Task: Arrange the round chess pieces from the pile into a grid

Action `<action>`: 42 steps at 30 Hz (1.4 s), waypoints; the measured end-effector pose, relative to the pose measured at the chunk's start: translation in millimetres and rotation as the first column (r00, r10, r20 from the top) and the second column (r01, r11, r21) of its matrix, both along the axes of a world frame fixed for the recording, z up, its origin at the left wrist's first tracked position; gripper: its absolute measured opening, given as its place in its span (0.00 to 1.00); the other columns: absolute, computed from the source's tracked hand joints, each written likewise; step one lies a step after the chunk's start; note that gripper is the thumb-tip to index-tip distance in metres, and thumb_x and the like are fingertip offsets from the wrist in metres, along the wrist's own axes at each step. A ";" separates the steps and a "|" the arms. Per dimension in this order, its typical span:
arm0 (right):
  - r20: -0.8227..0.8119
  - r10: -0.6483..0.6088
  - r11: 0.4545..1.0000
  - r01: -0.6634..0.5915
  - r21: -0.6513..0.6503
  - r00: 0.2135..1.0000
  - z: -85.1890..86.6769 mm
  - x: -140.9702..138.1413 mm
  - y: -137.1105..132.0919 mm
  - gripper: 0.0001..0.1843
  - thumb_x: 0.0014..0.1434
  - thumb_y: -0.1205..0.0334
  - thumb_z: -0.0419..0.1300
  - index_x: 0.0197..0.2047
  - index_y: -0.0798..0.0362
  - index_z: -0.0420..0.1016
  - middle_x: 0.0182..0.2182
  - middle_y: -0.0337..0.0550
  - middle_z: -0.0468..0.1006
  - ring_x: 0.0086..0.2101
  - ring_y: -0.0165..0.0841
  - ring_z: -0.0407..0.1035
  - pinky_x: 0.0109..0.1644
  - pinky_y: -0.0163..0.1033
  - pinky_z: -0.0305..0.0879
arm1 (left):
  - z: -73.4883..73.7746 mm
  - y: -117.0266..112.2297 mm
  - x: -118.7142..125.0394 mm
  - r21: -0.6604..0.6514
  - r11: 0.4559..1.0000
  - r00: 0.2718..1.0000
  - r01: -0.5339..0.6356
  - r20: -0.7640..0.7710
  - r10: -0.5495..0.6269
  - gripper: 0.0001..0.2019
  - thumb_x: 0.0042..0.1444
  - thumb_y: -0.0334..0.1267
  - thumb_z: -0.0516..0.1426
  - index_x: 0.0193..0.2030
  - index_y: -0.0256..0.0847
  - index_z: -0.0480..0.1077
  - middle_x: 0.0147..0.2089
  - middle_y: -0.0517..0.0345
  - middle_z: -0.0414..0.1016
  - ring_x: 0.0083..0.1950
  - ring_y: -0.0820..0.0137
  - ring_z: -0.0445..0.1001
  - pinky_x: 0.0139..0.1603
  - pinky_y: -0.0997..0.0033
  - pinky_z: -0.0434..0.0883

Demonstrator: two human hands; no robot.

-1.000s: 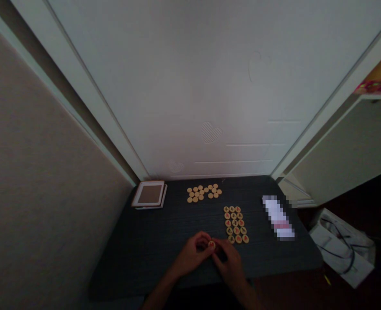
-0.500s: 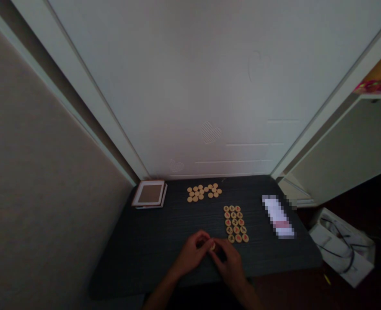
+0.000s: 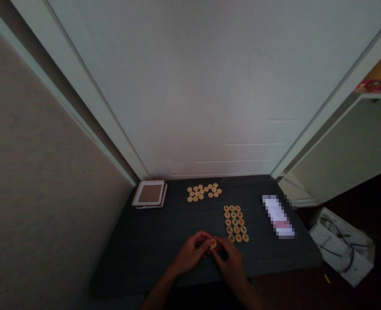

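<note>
Between my two hands is a round wooden Chinese chess piece [image 3: 212, 243] with a red character facing up. My left hand [image 3: 195, 252] pinches it from the left, and my right hand [image 3: 228, 257] grips it from the right. Something darker shows under the piece, too dim to make out. Just beyond my right hand, several face-up chess pieces [image 3: 235, 222] lie in three columns, with red or dark characters. Farther back, several plain-side-up chess pieces [image 3: 196, 193] form loose rows on the dark table [image 3: 138, 249].
A stack of flat framed boxes [image 3: 149, 193] sits at the table's back left. A pixelated white object [image 3: 278, 216] lies on the right side. A white panel with heart patterns [image 3: 190, 99] rises behind the table. On the floor at right is a white box with cords [image 3: 342, 245].
The chess piece in my hands has turned, so its red character now faces up; before, it was mostly covered by fingers. My hands stay in nearly the same place.
</note>
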State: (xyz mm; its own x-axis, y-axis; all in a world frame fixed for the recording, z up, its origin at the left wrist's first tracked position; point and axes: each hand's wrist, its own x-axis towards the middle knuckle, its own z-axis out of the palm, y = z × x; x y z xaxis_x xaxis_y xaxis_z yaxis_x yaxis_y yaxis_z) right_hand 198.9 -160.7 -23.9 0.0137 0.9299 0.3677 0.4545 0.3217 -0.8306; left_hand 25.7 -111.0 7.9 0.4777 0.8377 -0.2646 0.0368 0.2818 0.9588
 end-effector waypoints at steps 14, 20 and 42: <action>0.016 0.014 0.998 -0.015 0.058 1.000 1.3 -1.2 -1.4 0.16 0.64 0.63 0.60 0.55 0.49 0.74 0.41 0.46 0.81 0.39 0.36 0.78 0.44 0.38 0.77 | 8.4 -1.7 3.0 0.055 0.998 1.000 -0.025 -0.006 0.025 0.15 0.59 0.49 0.63 0.43 0.38 0.74 0.39 0.53 0.81 0.37 0.67 0.77 0.38 0.70 0.73; 0.006 0.054 0.997 -0.054 0.046 0.999 0.8 -1.2 -2.1 0.16 0.65 0.65 0.59 0.55 0.48 0.75 0.42 0.45 0.81 0.40 0.36 0.78 0.46 0.39 0.77 | 1.9 -3.4 4.0 0.128 0.991 0.998 -0.045 -0.030 0.049 0.13 0.58 0.47 0.64 0.42 0.39 0.72 0.38 0.54 0.81 0.39 0.67 0.78 0.43 0.69 0.73; 0.021 0.030 0.999 -0.031 0.040 0.999 -0.2 -0.5 -0.8 0.13 0.65 0.61 0.61 0.53 0.48 0.77 0.38 0.43 0.82 0.36 0.34 0.78 0.42 0.36 0.76 | 0.7 -0.2 0.8 0.025 0.999 0.999 -0.047 -0.020 0.048 0.18 0.60 0.54 0.60 0.42 0.39 0.74 0.37 0.56 0.78 0.33 0.70 0.75 0.34 0.72 0.72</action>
State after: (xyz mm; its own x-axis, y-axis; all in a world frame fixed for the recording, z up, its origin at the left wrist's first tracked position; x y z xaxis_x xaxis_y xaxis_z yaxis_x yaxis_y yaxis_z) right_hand 198.5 -161.5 -24.1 -0.0224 0.9143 0.4043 0.4609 0.3684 -0.8074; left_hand 26.5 -111.3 8.6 0.4319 0.8657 -0.2530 0.0442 0.2598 0.9646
